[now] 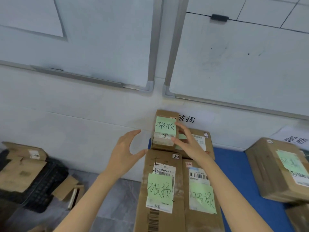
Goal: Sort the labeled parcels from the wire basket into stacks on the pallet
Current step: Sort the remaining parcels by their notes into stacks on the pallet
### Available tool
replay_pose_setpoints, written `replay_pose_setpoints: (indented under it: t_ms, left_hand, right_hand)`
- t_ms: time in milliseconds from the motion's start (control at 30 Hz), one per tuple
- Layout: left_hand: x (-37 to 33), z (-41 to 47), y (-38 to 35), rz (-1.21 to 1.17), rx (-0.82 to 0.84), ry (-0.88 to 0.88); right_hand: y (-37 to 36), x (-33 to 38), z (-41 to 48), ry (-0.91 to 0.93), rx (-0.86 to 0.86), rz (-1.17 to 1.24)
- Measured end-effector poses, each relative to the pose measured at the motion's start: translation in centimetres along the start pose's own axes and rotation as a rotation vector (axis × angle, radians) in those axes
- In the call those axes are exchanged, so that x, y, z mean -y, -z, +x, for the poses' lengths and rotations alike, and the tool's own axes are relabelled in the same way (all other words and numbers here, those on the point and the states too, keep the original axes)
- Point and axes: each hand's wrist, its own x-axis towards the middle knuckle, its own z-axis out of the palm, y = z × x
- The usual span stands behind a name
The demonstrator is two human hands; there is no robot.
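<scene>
A small cardboard parcel (164, 129) with a green handwritten note stands on top of the stack by the wall. My right hand (185, 141) touches its right side, fingers spread against it. My left hand (127, 149) hovers open just left of the parcel, apart from it. Below lie two larger parcels with green notes, one on the left (160, 186) and one on the right (200, 190), and another parcel (202, 141) behind them. They rest on the blue pallet (234, 166). The wire basket is not in view.
A separate parcel (280, 169) with a green note sits on the pallet at the right, under a wall sign. Flattened boxes and a black crate (38, 186) lie on the floor at the left. Two whiteboards (100, 39) hang on the wall ahead.
</scene>
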Motion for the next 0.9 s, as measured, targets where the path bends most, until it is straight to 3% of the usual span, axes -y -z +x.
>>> replay_pose_setpoints:
  t_ms: [200,500,667,900]
  left_hand:
    - [-0.7,0.9,0.1,0.209,0.017,-0.103]
    - [-4.8,2.3,-0.5,0.513,-0.002,-0.296]
    - [-9.1,2.5,-3.1,0.615,0.051,-0.393]
    - [-17.4,-0.3,-10.4,0.611,0.152,-0.562]
  right_hand:
    - [-0.4,0.2,-0.1,0.004,-0.062,-0.131]
    - [2.5,0.7,-3.5,0.087,-0.257,-0.626]
    - [6.3,-0.3,-7.7,0.032,-0.387,-0.769]
    - [13.8,-3.0,-18.2,-0.193,-0.539,-0.876]
